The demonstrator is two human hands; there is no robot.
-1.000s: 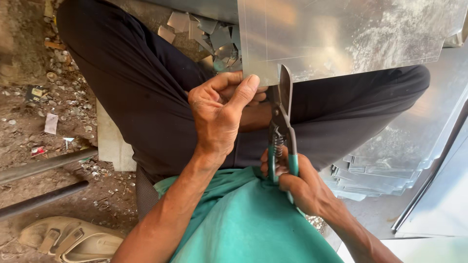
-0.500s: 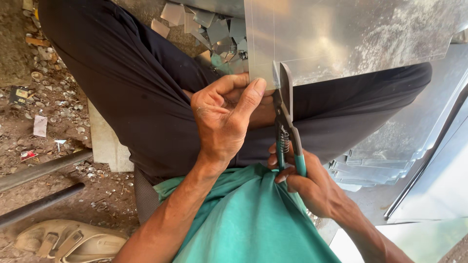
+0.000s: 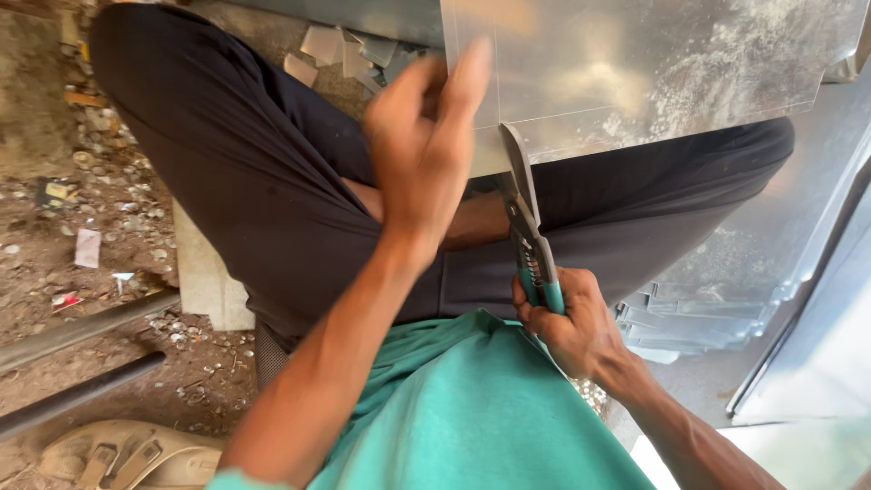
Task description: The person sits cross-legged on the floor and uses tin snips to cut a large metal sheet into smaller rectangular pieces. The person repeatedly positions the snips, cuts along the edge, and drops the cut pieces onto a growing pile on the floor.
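While I sit cross-legged, metal sheet [image 3: 653,73]: big and shiny, lying over my lap.
Left hand [image 3: 426,150]: blurry, fingers loose, at the sheet's edge.
Right hand [image 3: 567,318]: fingers squeezed around the green snips [image 3: 531,231], blades at the sheet's edge.

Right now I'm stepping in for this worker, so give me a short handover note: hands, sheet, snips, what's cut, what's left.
Right hand: gripping the green handles of the tin snips, blades at the near edge of the metal sheet.
Left hand: lifted, blurred, holding nothing; it hides the sheet's left corner.
Sheet rests across the lap, offcuts on the ground beyond.
Done: the cut's extent is not visible.
Left: cutting into the sheet from the near edge.
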